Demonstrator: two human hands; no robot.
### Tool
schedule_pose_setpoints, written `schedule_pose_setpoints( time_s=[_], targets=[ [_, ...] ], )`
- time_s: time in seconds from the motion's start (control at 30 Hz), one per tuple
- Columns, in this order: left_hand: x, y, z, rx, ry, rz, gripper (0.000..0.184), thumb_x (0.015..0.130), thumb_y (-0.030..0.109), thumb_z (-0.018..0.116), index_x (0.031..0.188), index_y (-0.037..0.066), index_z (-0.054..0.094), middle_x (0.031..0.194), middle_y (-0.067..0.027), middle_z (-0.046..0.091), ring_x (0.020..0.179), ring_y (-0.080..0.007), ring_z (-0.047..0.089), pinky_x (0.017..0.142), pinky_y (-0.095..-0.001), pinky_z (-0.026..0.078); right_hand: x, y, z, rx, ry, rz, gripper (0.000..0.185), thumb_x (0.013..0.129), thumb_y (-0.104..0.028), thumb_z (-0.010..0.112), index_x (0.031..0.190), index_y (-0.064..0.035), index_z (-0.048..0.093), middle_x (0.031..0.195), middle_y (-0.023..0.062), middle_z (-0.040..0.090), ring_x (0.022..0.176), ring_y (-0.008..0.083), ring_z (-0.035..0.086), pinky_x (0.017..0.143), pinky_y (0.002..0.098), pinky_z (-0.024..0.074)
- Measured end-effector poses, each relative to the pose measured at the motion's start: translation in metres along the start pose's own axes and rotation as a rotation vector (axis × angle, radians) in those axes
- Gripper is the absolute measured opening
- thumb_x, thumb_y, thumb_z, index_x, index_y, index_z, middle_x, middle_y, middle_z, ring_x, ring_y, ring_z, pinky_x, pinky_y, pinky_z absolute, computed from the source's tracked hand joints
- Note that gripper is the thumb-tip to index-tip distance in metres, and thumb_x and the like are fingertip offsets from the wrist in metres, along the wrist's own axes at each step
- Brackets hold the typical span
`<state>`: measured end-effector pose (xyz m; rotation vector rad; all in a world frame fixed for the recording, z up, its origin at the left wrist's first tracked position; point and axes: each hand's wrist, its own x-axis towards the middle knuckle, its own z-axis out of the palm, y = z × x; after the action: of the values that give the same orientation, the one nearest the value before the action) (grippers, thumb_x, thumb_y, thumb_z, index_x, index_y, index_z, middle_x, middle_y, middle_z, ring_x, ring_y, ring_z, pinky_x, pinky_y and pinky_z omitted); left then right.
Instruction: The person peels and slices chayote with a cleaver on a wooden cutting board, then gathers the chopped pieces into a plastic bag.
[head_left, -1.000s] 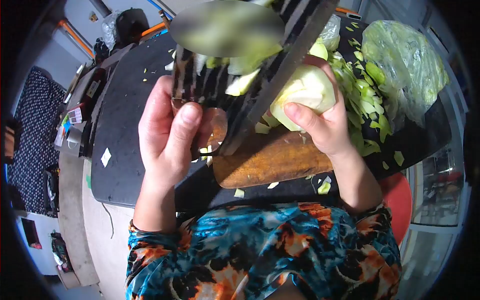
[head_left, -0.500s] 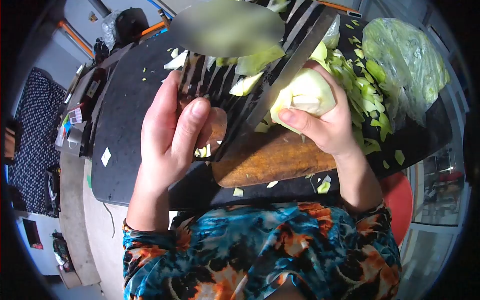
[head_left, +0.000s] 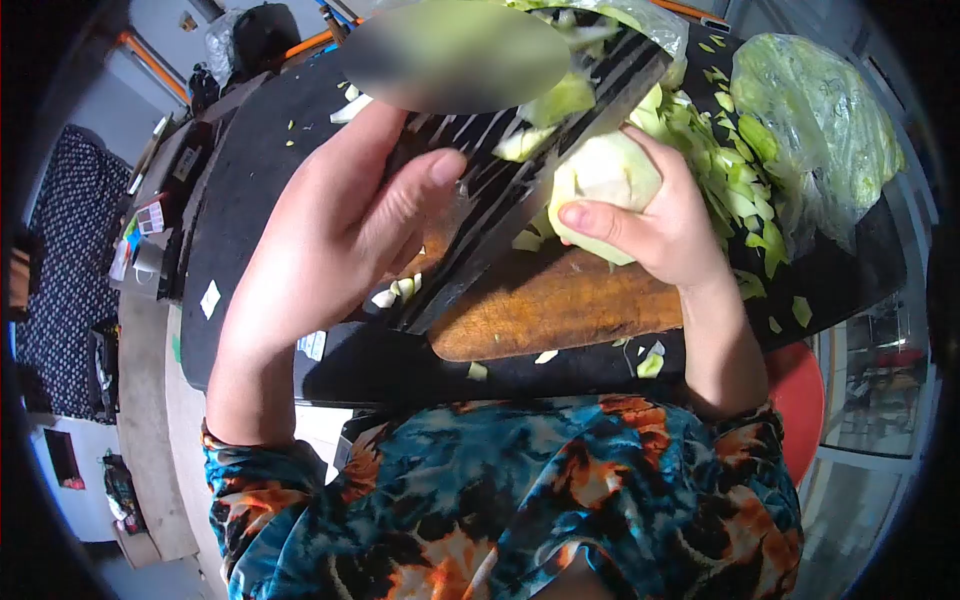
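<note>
My left hand (head_left: 325, 215) grips a large dark, striped, flat tool (head_left: 480, 225) at its left side, with the thumb across its face. Pale green leaf pieces (head_left: 525, 143) lie on that face, and a blurred oval hides its upper part. A pale, cut cabbage-like head (head_left: 610, 180) rests in my right hand (head_left: 675, 225), the thumb pressed on its front, close beside the tool's right edge. Below both hands sits a wooden board (head_left: 560, 310), partly covered by the tool.
The black table (head_left: 250, 180) carries scattered scraps. A heap of green leaf pieces (head_left: 735, 190) lies to the right, beside a clear plastic bag (head_left: 815, 130) of greens. A red round object (head_left: 798, 400) shows at the lower right, below the table edge.
My left hand has come closer to the camera and tilted, its wrist shifting left. The striped tool has turned with it. My right hand still holds the pale head, now turned slightly.
</note>
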<state>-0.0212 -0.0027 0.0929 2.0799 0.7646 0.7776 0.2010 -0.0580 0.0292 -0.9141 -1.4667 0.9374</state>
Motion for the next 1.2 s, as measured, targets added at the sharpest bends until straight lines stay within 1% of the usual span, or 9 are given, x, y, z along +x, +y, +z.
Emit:
schedule_pose_setpoints(
  time_s=[0.2, 0.3, 0.47, 0.53, 0.73, 0.87, 1.03, 1.17, 1.2],
  targets=[
    [0.013, 0.002, 0.000, -0.278, -0.103, -0.122, 0.035, 0.095, 0.027, 0.047, 0.120, 0.002, 0.044, 0.064, 0.0017, 0.040, 0.044, -0.0037, 0.037, 0.039, -0.0167, 0.029, 0.006, 0.008, -0.003, 0.191, -0.022, 0.024, 0.030, 0.077, -0.015, 0.072, 0.098, -0.0005, 0.056, 0.086, 0.0033, 0.061, 0.076, 0.0087, 0.059, 0.067, 0.0230, 0.0493],
    [0.020, 0.000, -0.004, -0.208, -0.130, -0.142, 0.032, 0.095, 0.026, 0.047, 0.116, 0.003, 0.046, 0.063, 0.0019, 0.039, 0.044, -0.0031, 0.036, 0.039, -0.0161, 0.027, 0.007, 0.010, -0.003, 0.217, -0.014, 0.026, 0.031, 0.078, -0.014, 0.071, 0.099, 0.0000, 0.055, 0.087, 0.0038, 0.061, 0.076, 0.0095, 0.059, 0.066, 0.0236, 0.0503],
    [0.022, 0.004, 0.000, -0.275, -0.129, -0.127, 0.030, 0.095, 0.027, 0.046, 0.112, 0.003, 0.045, 0.061, 0.0021, 0.037, 0.042, -0.0028, 0.034, 0.037, -0.0163, 0.027, 0.007, 0.014, -0.006, 0.144, 0.033, -0.019, 0.031, 0.078, -0.014, 0.071, 0.100, 0.0001, 0.055, 0.087, 0.0042, 0.061, 0.075, 0.0097, 0.060, 0.067, 0.0239, 0.0506],
    [0.022, 0.003, 0.001, -0.331, -0.146, -0.118, 0.028, 0.095, 0.027, 0.046, 0.109, 0.003, 0.046, 0.061, 0.0019, 0.037, 0.041, -0.0030, 0.033, 0.037, -0.0165, 0.026, 0.006, 0.010, -0.004, 0.190, 0.034, 0.008, 0.032, 0.077, -0.015, 0.072, 0.100, -0.0001, 0.055, 0.087, 0.0043, 0.061, 0.077, 0.0095, 0.059, 0.068, 0.0238, 0.0502],
    [0.019, 0.001, 0.010, -0.365, -0.061, -0.124, 0.022, 0.095, 0.027, 0.046, 0.098, 0.005, 0.045, 0.061, 0.0017, 0.037, 0.040, -0.0035, 0.033, 0.036, -0.0168, 0.025, 0.007, 0.016, 0.002, 0.098, 0.133, -0.074, 0.032, 0.078, -0.017, 0.072, 0.099, -0.0006, 0.055, 0.087, 0.0036, 0.061, 0.078, 0.0091, 0.058, 0.069, 0.0234, 0.0490],
    [0.018, -0.005, 0.013, -0.353, -0.056, -0.101, 0.021, 0.096, 0.026, 0.046, 0.100, 0.006, 0.045, 0.063, 0.0015, 0.038, 0.043, -0.0034, 0.034, 0.037, -0.0171, 0.026, 0.008, 0.017, 0.004, 0.133, 0.128, -0.052, 0.030, 0.079, -0.018, 0.071, 0.099, -0.0009, 0.055, 0.087, 0.0032, 0.061, 0.078, 0.0089, 0.058, 0.070, 0.0233, 0.0480],
    [0.013, -0.013, 0.023, -0.274, 0.006, -0.088, 0.020, 0.096, 0.024, 0.045, 0.103, 0.006, 0.045, 0.065, 0.0017, 0.038, 0.049, -0.0032, 0.035, 0.041, -0.0170, 0.029, 0.007, 0.018, 0.009, 0.121, 0.214, -0.053, 0.028, 0.080, -0.017, 0.070, 0.099, -0.0010, 0.056, 0.088, 0.0034, 0.061, 0.077, 0.0082, 0.058, 0.070, 0.0224, 0.0474],
    [0.013, -0.017, 0.028, -0.352, 0.034, -0.110, 0.022, 0.096, 0.024, 0.045, 0.108, 0.006, 0.045, 0.066, 0.0020, 0.038, 0.051, -0.0034, 0.034, 0.042, -0.0170, 0.030, 0.007, 0.021, 0.015, 0.170, 0.265, -0.062, 0.025, 0.082, -0.016, 0.068, 0.099, -0.0012, 0.057, 0.086, 0.0022, 0.062, 0.076, 0.0074, 0.057, 0.068, 0.0212, 0.0468],
    [0.013, -0.018, 0.028, -0.368, 0.038, -0.120, 0.020, 0.096, 0.024, 0.046, 0.104, 0.005, 0.045, 0.065, 0.0019, 0.040, 0.051, -0.0038, 0.036, 0.042, -0.0175, 0.031, 0.007, 0.021, 0.016, 0.169, 0.286, -0.063, 0.024, 0.082, -0.016, 0.067, 0.098, -0.0012, 0.058, 0.085, 0.0018, 0.062, 0.075, 0.0071, 0.057, 0.067, 0.0210, 0.0465]
  ],
)
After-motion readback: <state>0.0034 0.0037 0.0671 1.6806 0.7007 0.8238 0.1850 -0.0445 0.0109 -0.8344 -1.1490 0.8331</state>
